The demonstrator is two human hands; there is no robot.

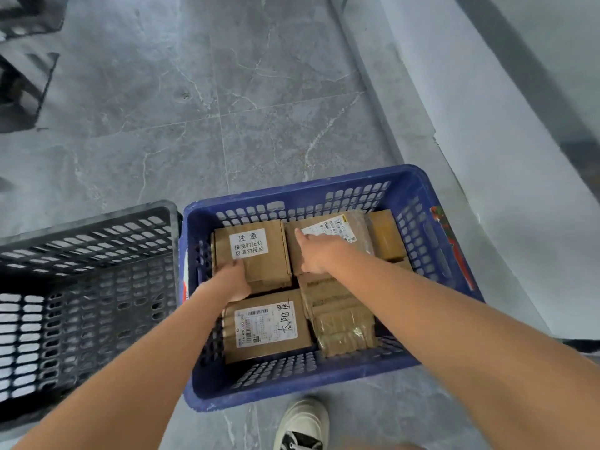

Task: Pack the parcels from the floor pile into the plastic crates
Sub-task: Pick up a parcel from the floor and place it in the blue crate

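Observation:
A blue plastic crate (331, 188) stands on the floor in front of me, holding several brown cardboard parcels. My left hand (232, 280) grips the near edge of the far-left parcel (269, 254), which bears a white label with printed characters. My right hand (316, 251) lies flat with straight fingers on the far-middle parcel (337, 227), which has a shipping label. A labelled parcel (266, 329) lies near left in the crate, and a tape-wrapped parcel (344, 323) lies near right. Another brown parcel (386, 235) stands at the far right.
A black plastic crate (81, 287) stands to the left, touching the blue one, with no parcel showing in it. Grey marbled floor tiles (211, 108) stretch ahead. A pale wall base (470, 125) runs along the right. A shoe (303, 423) shows below the blue crate.

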